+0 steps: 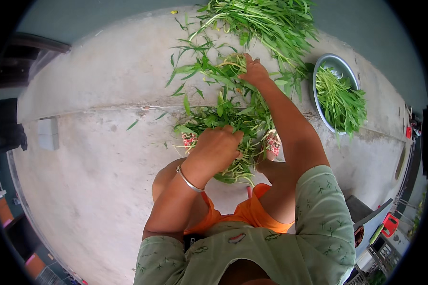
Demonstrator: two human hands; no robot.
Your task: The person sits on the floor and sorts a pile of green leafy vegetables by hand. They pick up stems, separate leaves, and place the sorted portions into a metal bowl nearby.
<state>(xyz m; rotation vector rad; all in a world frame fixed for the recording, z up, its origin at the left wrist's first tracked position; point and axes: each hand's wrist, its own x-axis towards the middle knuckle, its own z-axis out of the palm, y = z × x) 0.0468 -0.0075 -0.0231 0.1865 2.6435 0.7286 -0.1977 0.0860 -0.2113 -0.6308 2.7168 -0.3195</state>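
Observation:
Curled over a loose heap of leafy greens (240,119), which look like water spinach, my left hand (217,146) is closed on some stems. Its fingertips are partly hidden, and a silver bangle rings the wrist. Farther out, my right hand (255,71) reaches with thumb and fingers apart, touching the edge of a smaller bunch with pale stems (233,62). The near heap lies on the concrete floor between my feet, partly over my patterned slippers (272,142). A large pile of long-stemmed greens (267,26) lies beyond my right hand.
To the right, a metal basin (316,101) leans tilted, with trimmed-looking greens (339,96) spilling over its rim. Loose leaves are scattered on the concrete floor (103,171). A pale block (48,133) stands at left, and a red plastic stool (390,225) at far lower right.

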